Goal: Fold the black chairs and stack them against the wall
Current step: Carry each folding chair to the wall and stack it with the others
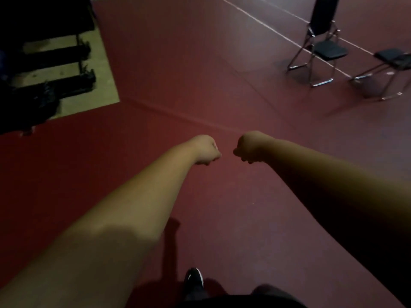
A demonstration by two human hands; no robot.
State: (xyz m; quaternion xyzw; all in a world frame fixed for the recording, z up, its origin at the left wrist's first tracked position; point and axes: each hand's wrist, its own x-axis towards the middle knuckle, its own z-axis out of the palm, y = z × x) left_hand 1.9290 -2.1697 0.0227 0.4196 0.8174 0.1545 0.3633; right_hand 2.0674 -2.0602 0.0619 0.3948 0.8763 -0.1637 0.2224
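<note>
Black-padded, chrome-legged chair at upper right of frame: unfolded, upright on the red floor, seat down. Second chair just to its right, also unfolded, cut off by the right edge. Thin white line on the floor, running diagonally beneath the first chair. Neither chair touched; both well apart from the hands. Left hand at centre frame, fingers curled into a fist, nothing in it. Right hand just beside it, likewise fisted and empty, a small gap between the two. Bare forearms stretched forward from the lower edge. Dark shoe with a white mark at bottom centre. Upper left: pale floor patch with dark, blurred bars lying across it; nature not discernible.
</note>
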